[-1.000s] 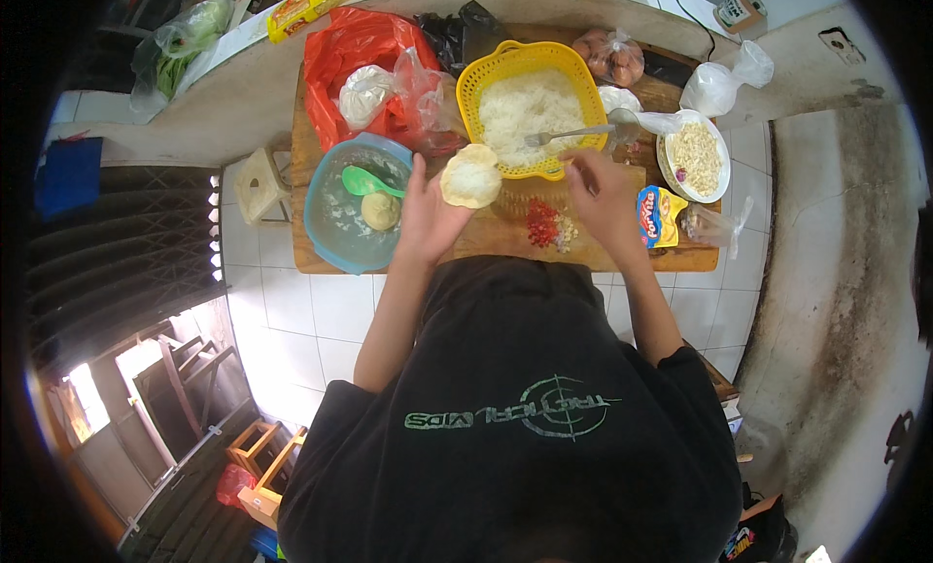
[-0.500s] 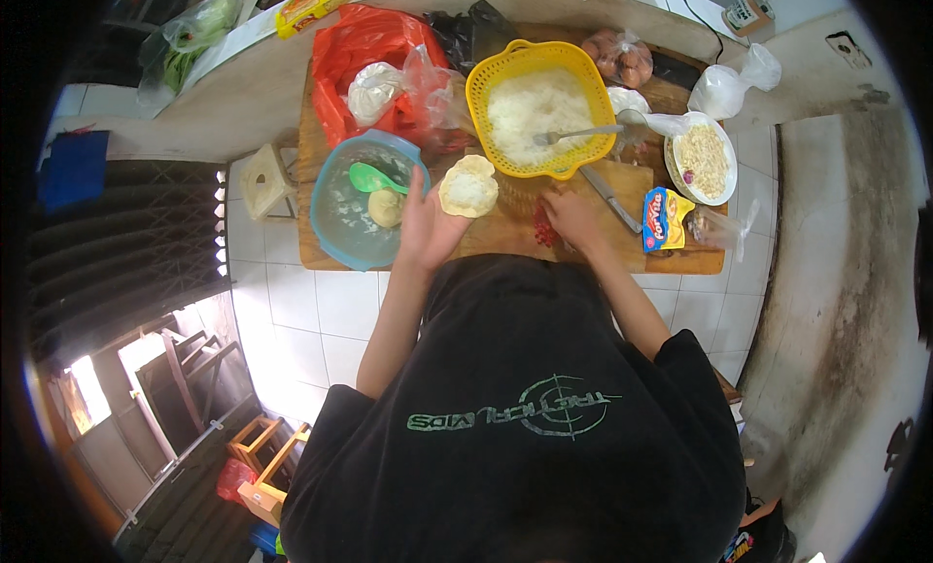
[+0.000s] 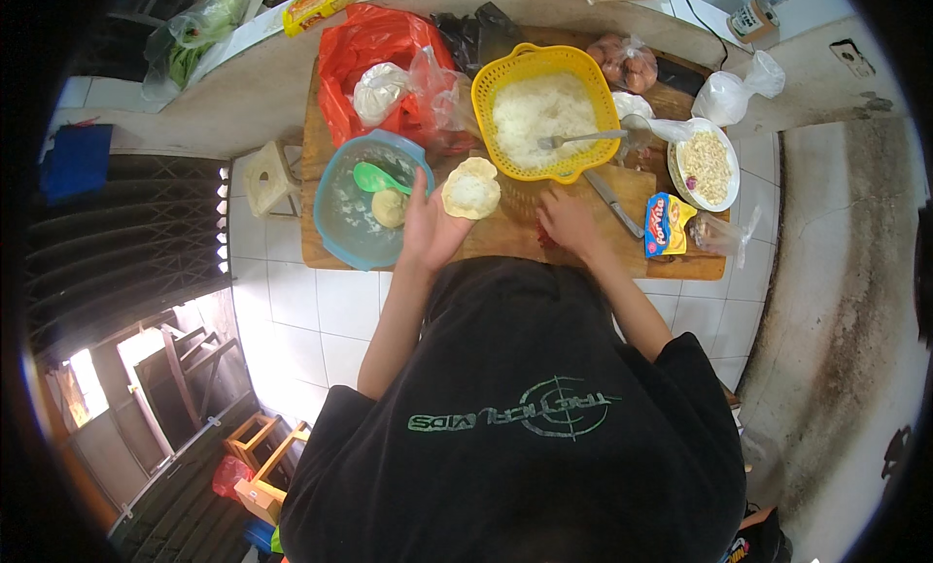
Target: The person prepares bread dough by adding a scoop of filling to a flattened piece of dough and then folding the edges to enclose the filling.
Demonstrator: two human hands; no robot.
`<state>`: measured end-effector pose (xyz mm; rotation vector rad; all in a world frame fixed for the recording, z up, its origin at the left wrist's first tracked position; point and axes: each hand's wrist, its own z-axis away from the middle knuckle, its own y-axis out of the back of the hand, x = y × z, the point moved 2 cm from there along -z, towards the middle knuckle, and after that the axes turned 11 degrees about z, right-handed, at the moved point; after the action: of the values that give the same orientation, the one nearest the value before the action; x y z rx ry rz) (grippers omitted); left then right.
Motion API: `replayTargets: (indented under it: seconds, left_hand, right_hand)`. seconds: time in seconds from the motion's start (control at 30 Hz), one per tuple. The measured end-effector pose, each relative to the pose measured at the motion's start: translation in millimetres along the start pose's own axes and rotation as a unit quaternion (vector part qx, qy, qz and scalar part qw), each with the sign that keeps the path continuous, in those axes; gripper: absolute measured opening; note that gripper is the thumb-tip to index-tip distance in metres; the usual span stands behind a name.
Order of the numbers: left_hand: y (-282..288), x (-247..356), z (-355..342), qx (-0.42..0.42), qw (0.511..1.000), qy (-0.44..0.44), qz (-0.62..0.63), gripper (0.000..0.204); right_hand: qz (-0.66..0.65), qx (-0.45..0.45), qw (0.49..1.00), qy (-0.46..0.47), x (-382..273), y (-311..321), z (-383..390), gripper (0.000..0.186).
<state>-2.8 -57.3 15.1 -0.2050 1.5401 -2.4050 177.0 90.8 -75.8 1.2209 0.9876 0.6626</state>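
My left hand holds a flattened round of pale dough with white shredded filling on it. My right hand is down on the wooden board, fingers bent and closed over chopped red pieces they partly hide; what they grip cannot be made out. A knife lies beside it. Behind is a yellow basket of white shreds with a fork. Left of my hand, a blue bowl holds a green spoon and a dough ball.
A red bag with a white bag inside, a black bag and a bag of brown round items stand behind. At right are a white bowl of pale chopped pieces and a blue-yellow packet. A stool stands left.
My right hand has come down from a raised spot near the basket's front onto the chopped red pieces, uncovering the knife. My left hand with the dough round has dropped slightly.
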Motion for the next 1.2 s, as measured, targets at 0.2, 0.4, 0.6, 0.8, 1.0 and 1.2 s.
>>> replayTargets:
  seconds: [0.2, 0.4, 0.6, 0.8, 1.0, 1.2]
  left_hand:
    - [6, -1, -7, -0.012, 0.999, 0.004, -0.035, 0.075]
    - [-2, -22, -11, -0.008, 0.997, 0.019, -0.080, 0.076]
    - [-15, -33, -10, -0.040, 0.995, 0.031, -0.088, 0.074]
    - [-15, -32, -10, -0.036, 0.992, 0.010, -0.117, 0.073]
    - [-17, -33, -12, -0.049, 0.992, 0.015, -0.118, 0.072]
    - [-20, -30, -11, -0.057, 0.994, 0.030, -0.086, 0.073]
  right_hand:
    - [-0.146, 0.073, 0.987, 0.015, -51, 92, 5, 0.014]
    - [-0.201, 0.132, 0.968, 0.073, -81, 139, -16, 0.012]
    - [-0.161, 0.191, 0.962, 0.106, -80, 129, -25, 0.016]
    - [-0.149, 0.191, 0.965, 0.098, -77, 132, -21, 0.021]
    - [-0.076, 0.209, 0.964, 0.148, -79, 134, -24, 0.017]
    - [-0.122, 0.225, 0.958, 0.131, -78, 136, -21, 0.021]
